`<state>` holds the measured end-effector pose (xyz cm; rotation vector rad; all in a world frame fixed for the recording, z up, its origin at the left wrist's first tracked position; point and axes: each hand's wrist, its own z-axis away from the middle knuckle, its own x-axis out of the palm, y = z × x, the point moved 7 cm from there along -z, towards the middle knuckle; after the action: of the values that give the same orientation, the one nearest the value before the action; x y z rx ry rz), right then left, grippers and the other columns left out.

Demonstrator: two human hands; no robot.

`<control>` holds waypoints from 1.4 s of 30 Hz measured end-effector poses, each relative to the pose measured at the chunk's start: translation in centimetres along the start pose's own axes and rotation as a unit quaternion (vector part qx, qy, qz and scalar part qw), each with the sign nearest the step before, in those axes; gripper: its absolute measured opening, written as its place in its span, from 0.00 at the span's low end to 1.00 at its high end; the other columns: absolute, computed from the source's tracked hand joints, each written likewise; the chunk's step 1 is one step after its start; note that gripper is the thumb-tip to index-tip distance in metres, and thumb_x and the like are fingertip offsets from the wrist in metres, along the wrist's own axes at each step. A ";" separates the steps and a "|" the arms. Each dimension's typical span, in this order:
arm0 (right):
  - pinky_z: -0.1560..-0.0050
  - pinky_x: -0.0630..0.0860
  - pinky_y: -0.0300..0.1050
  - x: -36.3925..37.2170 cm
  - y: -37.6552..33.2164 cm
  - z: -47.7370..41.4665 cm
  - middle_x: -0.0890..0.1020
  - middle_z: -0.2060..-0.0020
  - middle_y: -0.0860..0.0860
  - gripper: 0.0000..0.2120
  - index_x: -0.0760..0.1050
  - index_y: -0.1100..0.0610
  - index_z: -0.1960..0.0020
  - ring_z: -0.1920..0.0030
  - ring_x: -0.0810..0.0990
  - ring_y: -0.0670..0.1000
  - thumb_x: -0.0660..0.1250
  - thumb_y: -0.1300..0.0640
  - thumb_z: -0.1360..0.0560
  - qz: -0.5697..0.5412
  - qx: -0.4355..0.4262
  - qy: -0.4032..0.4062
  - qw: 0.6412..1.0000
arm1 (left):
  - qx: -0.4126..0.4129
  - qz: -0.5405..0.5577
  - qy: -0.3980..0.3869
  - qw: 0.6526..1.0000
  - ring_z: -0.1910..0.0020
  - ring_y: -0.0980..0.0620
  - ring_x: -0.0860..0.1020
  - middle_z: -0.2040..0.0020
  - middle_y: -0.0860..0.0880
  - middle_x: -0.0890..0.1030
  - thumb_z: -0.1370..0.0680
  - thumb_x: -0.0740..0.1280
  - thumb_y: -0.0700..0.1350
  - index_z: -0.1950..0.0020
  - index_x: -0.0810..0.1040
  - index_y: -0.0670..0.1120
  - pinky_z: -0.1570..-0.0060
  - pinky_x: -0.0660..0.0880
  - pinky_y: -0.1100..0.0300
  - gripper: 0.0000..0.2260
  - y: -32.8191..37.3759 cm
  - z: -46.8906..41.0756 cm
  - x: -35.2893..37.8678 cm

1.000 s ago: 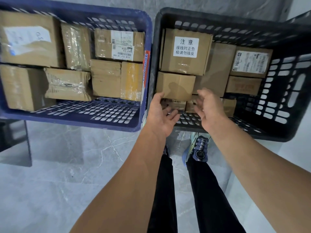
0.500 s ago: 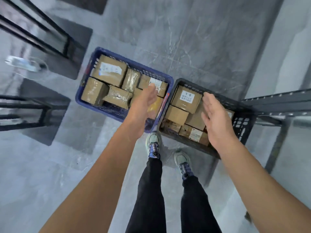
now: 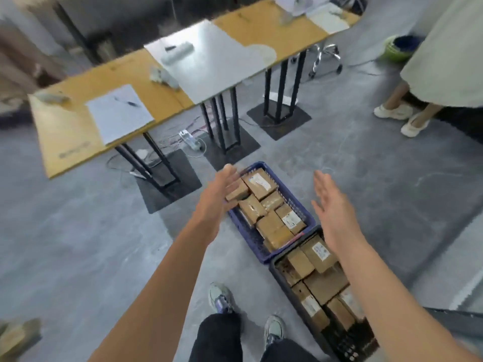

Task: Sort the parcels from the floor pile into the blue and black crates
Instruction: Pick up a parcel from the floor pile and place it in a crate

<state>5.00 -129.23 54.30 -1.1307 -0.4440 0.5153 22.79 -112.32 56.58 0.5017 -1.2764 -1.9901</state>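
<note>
On the grey floor stand a blue crate (image 3: pixel 305 205) and, nearer to me on the right, a black crate (image 3: pixel 281 278). Both hold several brown cardboard parcels (image 3: pixel 271 220), some with white labels. My left hand (image 3: pixel 219 189) is raised in front of me with straight fingers, overlapping the blue crate's far left corner in view. My right hand (image 3: pixel 332 207) is held up to the right of the blue crate, palm inward, fingers spread. Neither hand holds anything. A brown parcel (image 3: pixel 18 335) shows blurred at the bottom left edge.
A long wooden table (image 3: pixel 78 126) with black metal legs, papers and small items stands ahead on the left. Cables and a power strip (image 3: pixel 190 139) lie under it. Another person's legs and white shoes (image 3: pixel 402 116) are at the right. My own feet (image 3: pixel 222 296) stand beside the black crate.
My view has risen and swung from straight down on the crates out over the room. Both hands have lifted away from the black crate and are now raised, holding nothing.
</note>
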 end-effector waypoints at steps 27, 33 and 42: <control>0.26 0.67 0.48 53.6 5.6 33.8 0.72 0.24 0.43 0.25 0.69 0.49 0.21 0.24 0.69 0.44 0.59 0.41 0.15 0.124 -0.013 -0.463 0.878 | 0.069 0.270 0.446 0.850 0.30 0.54 0.73 0.27 0.53 0.74 0.16 0.60 0.61 0.28 0.70 0.56 0.30 0.72 0.47 0.18 -12.5 45.7 -45.2; 0.25 0.68 0.51 60.3 10.7 41.6 0.73 0.25 0.44 0.23 0.71 0.50 0.22 0.25 0.71 0.45 0.58 0.43 0.14 0.169 0.015 -0.541 0.824 | 0.056 0.320 0.520 0.790 0.31 0.54 0.74 0.28 0.53 0.74 0.16 0.60 0.60 0.30 0.71 0.56 0.29 0.71 0.45 0.17 -18.3 52.9 -48.3; 0.23 0.67 0.53 66.7 16.7 48.2 0.73 0.25 0.43 0.23 0.71 0.49 0.23 0.25 0.71 0.45 0.58 0.41 0.15 0.228 0.059 -0.627 0.742 | 0.022 0.371 0.592 0.715 0.31 0.54 0.74 0.29 0.54 0.75 0.16 0.59 0.61 0.31 0.71 0.57 0.32 0.73 0.48 0.17 -23.9 58.0 -50.1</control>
<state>27.86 -48.77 61.25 -0.5993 -1.2821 1.7429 10.41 -33.03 57.94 0.8906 -0.4944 -0.6233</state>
